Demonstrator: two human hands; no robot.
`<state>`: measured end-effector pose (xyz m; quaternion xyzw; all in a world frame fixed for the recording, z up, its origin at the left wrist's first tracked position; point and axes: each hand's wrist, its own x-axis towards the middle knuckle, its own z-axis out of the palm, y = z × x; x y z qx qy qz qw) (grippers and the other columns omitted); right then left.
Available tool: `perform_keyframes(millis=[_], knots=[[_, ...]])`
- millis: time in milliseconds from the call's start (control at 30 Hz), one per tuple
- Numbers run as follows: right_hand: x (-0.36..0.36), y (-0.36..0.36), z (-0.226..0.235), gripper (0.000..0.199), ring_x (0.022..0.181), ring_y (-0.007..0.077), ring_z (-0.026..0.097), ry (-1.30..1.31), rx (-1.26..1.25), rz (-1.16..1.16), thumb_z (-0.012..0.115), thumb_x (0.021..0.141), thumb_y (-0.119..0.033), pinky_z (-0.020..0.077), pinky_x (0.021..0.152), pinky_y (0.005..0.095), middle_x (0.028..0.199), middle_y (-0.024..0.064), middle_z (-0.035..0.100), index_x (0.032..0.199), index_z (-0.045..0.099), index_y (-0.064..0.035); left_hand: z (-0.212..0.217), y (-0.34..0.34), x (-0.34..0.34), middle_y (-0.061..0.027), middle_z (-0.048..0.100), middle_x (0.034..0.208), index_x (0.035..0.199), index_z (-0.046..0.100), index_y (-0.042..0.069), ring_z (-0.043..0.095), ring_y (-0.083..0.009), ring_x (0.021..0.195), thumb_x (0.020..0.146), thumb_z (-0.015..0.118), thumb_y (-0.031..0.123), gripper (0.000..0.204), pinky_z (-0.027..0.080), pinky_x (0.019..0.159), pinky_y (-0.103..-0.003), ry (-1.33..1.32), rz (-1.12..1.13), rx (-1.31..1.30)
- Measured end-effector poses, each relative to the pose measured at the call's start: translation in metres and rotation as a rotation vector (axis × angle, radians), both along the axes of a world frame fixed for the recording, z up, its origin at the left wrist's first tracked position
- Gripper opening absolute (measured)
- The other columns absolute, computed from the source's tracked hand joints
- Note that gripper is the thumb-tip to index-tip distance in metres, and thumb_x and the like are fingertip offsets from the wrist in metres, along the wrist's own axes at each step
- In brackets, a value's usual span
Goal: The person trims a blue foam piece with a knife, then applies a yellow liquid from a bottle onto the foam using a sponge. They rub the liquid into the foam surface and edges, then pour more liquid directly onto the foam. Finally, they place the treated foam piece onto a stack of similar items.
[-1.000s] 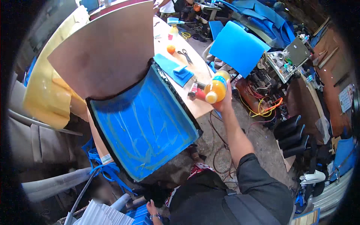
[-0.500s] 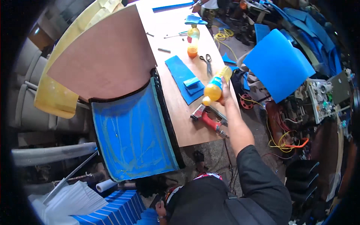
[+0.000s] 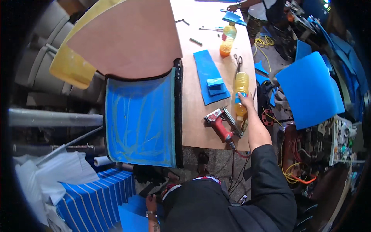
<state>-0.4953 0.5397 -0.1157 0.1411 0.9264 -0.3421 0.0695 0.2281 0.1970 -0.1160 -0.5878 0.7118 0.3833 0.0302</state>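
Note:
My right hand is wrapped round a plastic bottle of yellow liquid with a blue label, low over the wooden tabletop. Beside it, a red staple gun lies with its hose attached. Scissors are just beyond the bottle, partly covered by it. To the left lie a flat blue foam strip and a small folded blue piece. Down at my left side, my left hand has its fingers curled, near a blue sheet; what it holds, if anything, cannot be made out.
A second bottle with orange liquid stands farther back, a blue piece on top. A blue-covered curved panel with black edging adjoins the table's left side. Another person's hand is at the far end. Yellow cord lies on the floor at right.
The bottle in my right hand has swung from tilted to nearly lined up with the table's length and come lower. My view has shifted, so the table appears farther right.

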Motion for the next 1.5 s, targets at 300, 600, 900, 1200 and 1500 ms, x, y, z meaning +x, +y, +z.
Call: perform_keyframes(millis=[300, 600, 900, 1200, 1500], knots=[[0.037, -0.013, 0.021, 0.081, 0.104, 0.0341, 0.055, -0.09, -0.213, 0.075, 0.055, 0.075, -0.064, 0.0442, 0.083, 0.0403, 0.118, 0.023, 0.052, 0.132, 0.041, -0.0078, -0.005, -0.012, 0.058, -0.0182, 0.051, 0.123, 0.122, 0.047, -0.002, 0.049, -0.0259, 0.114, 0.081, 0.064, 0.042, 0.062, 0.038, 0.094, -0.034, 0.039, 0.19, 0.093], [0.028, 0.006, 0.01, 0.072, 0.111, 0.0305, 0.051, 0.329, 0.145, 0.005, 0.051, 0.084, -0.054, 0.0422, 0.088, 0.0342, 0.117, 0.024, 0.053, 0.128, 0.041, 0.0034, 0.029, -0.154, 0.024, -0.0097, 0.042, 0.133, 0.134, 0.036, 0.012, 0.04, -0.0339, 0.12, 0.073, 0.033, 0.081, 0.092, 0.033, 0.092, -0.05, 0.478, 0.789, 0.22], [0.322, -0.147, 0.01, 0.085, 0.084, 0.0185, 0.056, -0.523, -1.297, -0.085, 0.019, 0.08, -0.076, 0.0441, 0.076, 0.0317, 0.096, 0.0057, 0.062, 0.109, 0.058, -0.006, -0.005, -0.303, -0.071, -0.009, 0.046, 0.128, 0.126, 0.046, 0.008, 0.041, -0.0315, 0.117, 0.066, 0.025, 0.088, 0.102, 0.029, 0.096, -0.052, 1.099, 0.569, 0.741], [0.399, -0.194, -0.016, 0.073, 0.11, 0.0234, 0.051, -0.446, -1.63, -0.067, 0.022, 0.092, -0.056, 0.0319, 0.101, 0.038, 0.121, 0.0108, 0.055, 0.121, 0.05, 0.0044, 0.008, -0.322, -0.112, -0.0148, 0.048, 0.129, 0.126, 0.046, 0.003, 0.035, -0.0336, 0.125, 0.06, 0.023, 0.092, 0.113, 0.017, 0.099, -0.061, 1.179, 0.388, 1.205], [0.469, -0.165, 0.124, 0.093, 0.103, 0.0241, 0.053, -0.073, -1.616, -0.054, 0.023, 0.079, -0.077, 0.0356, 0.096, 0.0369, 0.109, 0.0112, 0.062, 0.109, 0.058, 0.0035, 0.108, -0.28, -0.081, -0.011, 0.05, 0.128, 0.122, 0.051, 0.004, 0.043, -0.0279, 0.118, 0.068, 0.017, 0.085, 0.104, 0.027, 0.102, -0.047, 1.59, 0.105, 1.025]])
